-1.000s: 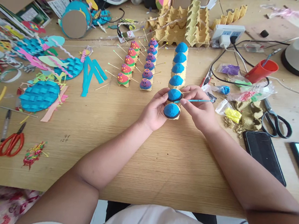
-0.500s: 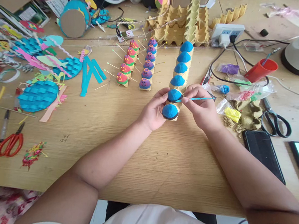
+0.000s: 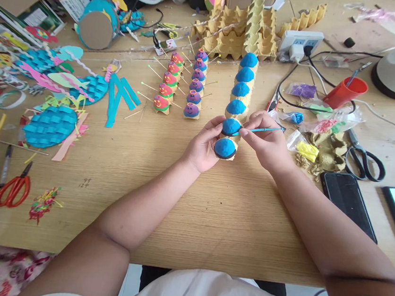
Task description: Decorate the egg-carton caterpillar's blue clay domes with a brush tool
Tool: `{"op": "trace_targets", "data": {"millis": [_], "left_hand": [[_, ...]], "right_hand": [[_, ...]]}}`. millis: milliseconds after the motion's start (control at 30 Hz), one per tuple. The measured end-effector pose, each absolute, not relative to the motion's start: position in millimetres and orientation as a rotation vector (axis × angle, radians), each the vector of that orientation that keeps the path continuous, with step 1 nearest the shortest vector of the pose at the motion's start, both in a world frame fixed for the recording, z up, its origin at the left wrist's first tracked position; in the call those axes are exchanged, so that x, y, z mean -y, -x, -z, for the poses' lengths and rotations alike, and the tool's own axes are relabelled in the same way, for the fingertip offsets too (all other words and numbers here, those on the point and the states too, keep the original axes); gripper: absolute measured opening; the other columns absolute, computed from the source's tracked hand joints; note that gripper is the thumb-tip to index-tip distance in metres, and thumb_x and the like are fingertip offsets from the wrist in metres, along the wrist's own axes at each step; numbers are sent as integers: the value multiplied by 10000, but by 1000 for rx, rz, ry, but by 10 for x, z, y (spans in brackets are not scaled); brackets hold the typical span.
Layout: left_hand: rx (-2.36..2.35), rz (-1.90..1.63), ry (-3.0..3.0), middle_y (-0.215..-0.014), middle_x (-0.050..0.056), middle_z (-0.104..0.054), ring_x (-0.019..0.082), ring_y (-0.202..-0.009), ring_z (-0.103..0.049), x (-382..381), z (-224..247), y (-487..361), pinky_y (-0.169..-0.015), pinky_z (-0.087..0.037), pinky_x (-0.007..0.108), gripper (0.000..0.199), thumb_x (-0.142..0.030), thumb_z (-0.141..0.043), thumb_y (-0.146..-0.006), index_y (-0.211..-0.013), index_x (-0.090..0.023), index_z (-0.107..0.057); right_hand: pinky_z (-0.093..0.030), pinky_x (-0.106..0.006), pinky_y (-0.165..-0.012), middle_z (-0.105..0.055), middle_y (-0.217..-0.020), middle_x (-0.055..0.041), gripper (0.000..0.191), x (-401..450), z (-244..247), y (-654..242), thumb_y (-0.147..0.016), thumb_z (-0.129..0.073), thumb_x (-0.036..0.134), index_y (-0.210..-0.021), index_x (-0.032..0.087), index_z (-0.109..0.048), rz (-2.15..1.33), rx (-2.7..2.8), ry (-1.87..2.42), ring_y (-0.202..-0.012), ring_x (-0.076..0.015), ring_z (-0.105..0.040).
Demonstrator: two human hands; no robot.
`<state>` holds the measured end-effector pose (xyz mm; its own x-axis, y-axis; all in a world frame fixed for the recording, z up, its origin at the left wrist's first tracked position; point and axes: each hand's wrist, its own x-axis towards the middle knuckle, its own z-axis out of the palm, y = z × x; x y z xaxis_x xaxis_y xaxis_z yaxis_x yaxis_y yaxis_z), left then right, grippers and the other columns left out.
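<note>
A long egg-carton strip [image 3: 242, 92] carries several blue clay domes, running away from me. Dark bands edge the two domes nearest me. My left hand [image 3: 205, 144] grips the strip's near end from the left, fingertips beside the second-nearest dome [image 3: 231, 126]. In my right hand [image 3: 264, 139] a thin blue tool [image 3: 265, 129] is pinched, its tip against the dark band at that dome's lower right edge. Left of the strip stand a red-and-green caterpillar row [image 3: 168, 79] and a purple-and-blue one [image 3: 195, 86], both with pins sticking out.
Egg cartons [image 3: 228, 32] lie at the back. On the right are a red cup [image 3: 345, 92], clay packets, black scissors [image 3: 363, 160] and a phone [image 3: 349, 203]. Red scissors [image 3: 13, 190], blue strips [image 3: 117, 98] and woven paper pieces [image 3: 50, 126] lie left.
The far end of the blue-domed strip has shifted slightly to the right. Both hands stay almost where they were. A person's head at the lower left edge has moved out of view.
</note>
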<state>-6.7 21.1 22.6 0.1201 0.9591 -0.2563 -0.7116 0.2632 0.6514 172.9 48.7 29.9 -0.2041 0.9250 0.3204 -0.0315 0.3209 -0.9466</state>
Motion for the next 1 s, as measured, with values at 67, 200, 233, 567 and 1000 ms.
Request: {"op": "trace_targets", "data": {"millis": [67,200,233,567,1000], "left_hand": [[-736,-1272,-401,-1019,-27,-831,197,-1267,-774,-211,-232,64,-1067,-623,345,189,-172,-607,-1049,-1029,-272,-767],[-750,-1272,-358,-1078,-14,-842,212,-1321,-759,-220,-240,59,-1086,-606,344,173,-200,-611,-1052,-1084,-274,-764],[-748,-1268,-350,-1080,-12,-842,209,-1309,-765,-222,-243,59,-1080,-604,336,175,-204,-605,-1055,-1097,-273,-761],[-740,-1218,-354,-933,-16,-814,183,-1163,-807,-192,-310,60,-937,-614,279,214,-159,-553,-1075,-1075,-242,-749],[-692,-1214,-315,-857,-35,-797,123,-768,-759,-181,-372,53,-659,-538,230,250,-121,-519,-1069,-972,-241,-715]], "right_hand": [[-538,-419,-943,-574,-913,-17,521,-493,-293,-1738,-747,-939,713,-751,270,-664,-1122,1494,845,-927,-215,-584],[-546,-400,-908,-572,-930,-4,524,-512,-280,-1750,-734,-961,684,-757,265,-648,-1196,1459,805,-899,-196,-585],[-542,-393,-889,-568,-917,2,524,-518,-278,-1751,-735,-963,678,-759,263,-644,-1213,1452,796,-877,-187,-579],[-409,-310,-677,-554,-791,27,489,-533,-296,-1758,-761,-988,593,-758,242,-647,-1276,1435,723,-744,-138,-505],[-479,-305,-730,-605,-812,24,456,-531,-330,-1756,-784,-973,594,-793,242,-684,-1313,1411,668,-768,-134,-563]]}}
